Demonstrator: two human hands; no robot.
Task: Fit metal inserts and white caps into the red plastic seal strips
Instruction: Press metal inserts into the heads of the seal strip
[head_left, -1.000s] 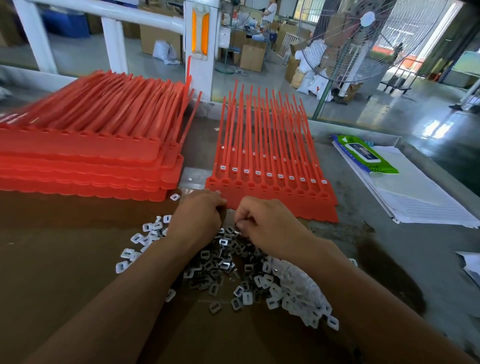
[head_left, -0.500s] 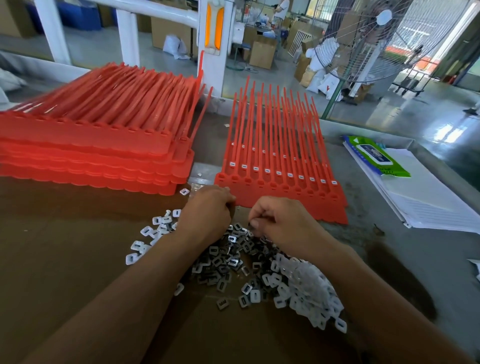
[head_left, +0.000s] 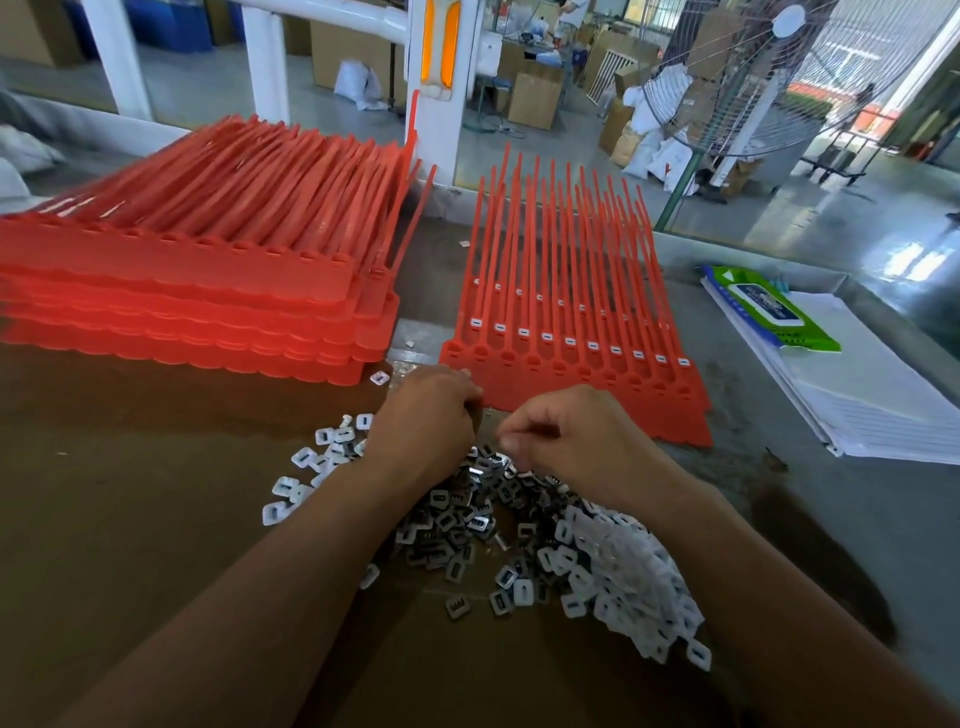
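Observation:
A comb of red seal strips (head_left: 576, 374) lies flat ahead of me, white caps seated in a row along its heads. A tall stack of more red strips (head_left: 197, 291) sits to the left. Below my hands lies a mixed pile of metal inserts (head_left: 457, 519) and white caps (head_left: 628, 582). My left hand (head_left: 426, 415) is curled at the near left corner of the flat comb; what its fingers hold is hidden. My right hand (head_left: 561, 431) hovers beside it with thumb and forefinger pinched together, the pinched piece too small to make out.
The brown worktop (head_left: 130, 519) turns to grey metal on the right, where a stack of white paper (head_left: 872, 405) and a green wipes pack (head_left: 769, 312) lie. A white post (head_left: 441, 93) and a large fan (head_left: 779, 88) stand behind the table's far edge.
Both hands stay over the parts pile at the comb's near left corner with only small finger movements. The camera has shifted slightly, so everything sits a little lower and to the right.

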